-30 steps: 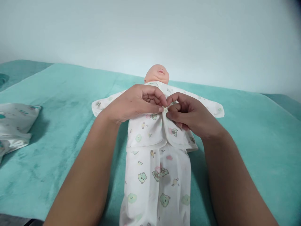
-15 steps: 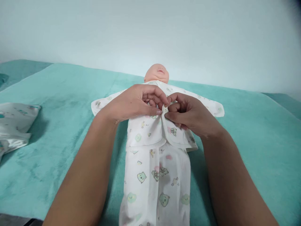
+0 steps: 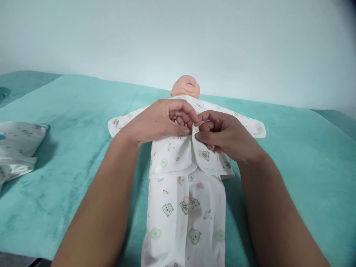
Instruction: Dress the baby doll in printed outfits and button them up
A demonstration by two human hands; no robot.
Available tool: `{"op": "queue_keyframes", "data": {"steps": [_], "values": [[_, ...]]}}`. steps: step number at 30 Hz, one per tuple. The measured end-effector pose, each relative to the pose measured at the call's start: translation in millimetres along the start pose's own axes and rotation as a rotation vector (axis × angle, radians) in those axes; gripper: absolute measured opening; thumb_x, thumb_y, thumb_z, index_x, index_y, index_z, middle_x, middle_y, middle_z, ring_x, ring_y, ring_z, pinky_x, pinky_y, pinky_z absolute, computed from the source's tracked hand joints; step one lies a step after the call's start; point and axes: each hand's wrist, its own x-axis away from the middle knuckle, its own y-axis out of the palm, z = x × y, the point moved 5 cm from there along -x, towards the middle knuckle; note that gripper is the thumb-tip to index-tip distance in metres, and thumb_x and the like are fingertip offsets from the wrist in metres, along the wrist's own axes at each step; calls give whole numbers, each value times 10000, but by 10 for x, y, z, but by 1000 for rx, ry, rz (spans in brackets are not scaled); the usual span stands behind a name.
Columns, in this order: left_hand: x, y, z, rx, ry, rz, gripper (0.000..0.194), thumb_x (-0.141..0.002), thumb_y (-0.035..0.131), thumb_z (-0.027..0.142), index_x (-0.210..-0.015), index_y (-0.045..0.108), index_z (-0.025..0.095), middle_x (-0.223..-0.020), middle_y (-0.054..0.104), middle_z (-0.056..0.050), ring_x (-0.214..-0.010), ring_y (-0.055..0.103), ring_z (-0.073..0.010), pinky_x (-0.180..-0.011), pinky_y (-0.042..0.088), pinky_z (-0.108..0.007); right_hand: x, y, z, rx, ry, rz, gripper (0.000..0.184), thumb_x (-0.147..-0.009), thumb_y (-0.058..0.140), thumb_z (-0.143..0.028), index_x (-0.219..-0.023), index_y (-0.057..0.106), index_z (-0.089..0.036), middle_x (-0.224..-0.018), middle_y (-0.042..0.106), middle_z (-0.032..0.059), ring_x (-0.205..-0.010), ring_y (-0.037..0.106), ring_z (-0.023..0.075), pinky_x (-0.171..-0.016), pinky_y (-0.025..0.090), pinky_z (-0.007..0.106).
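Note:
A baby doll (image 3: 185, 87) lies on its back, head away from me, its sleeves spread to both sides. It wears a white printed baby shirt (image 3: 169, 159) and matching printed pants (image 3: 205, 222). At the shirt's front opening my left hand (image 3: 169, 120) pinches the fabric edge between thumb and fingers. Just to its right, my right hand (image 3: 219, 131) pinches the other side of the same edge. Between the two thumbs the edge is raised into a small fold. The fingertips partly hide the fastening there.
A teal plush blanket (image 3: 292, 178) covers the surface under the doll. At the left edge lies a folded white printed cloth (image 3: 19, 144). A pale wall (image 3: 178, 37) rises behind the blanket's far edge.
Both hands stay nearly in place. The pinched shirt edge between the thumbs has turned slightly, and less of the fastening shows.

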Motion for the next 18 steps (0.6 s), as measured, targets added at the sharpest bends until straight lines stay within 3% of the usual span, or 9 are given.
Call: {"op": "queue_keyframes", "data": {"steps": [6,18], "values": [[-26,9,-7,-14,14,53,174,-732,698,83,-859,719,199,-790,708,0,-725,657,-110,-655,547,-220,-4,-3,7,3,1,26,141,-806,713,-205,-852,580,-196,-504,476,-94,-395,407,42,-366,295,177],[-9,-23,-30,0,1,-6,195,-751,725,151,-933,753,216,-875,746,-12,-794,695,-139,-695,578,-237,-7,-2,17,-7,0,11,212,-811,719,-218,-918,536,-214,-517,495,-107,-386,409,45,-374,297,179]]}}
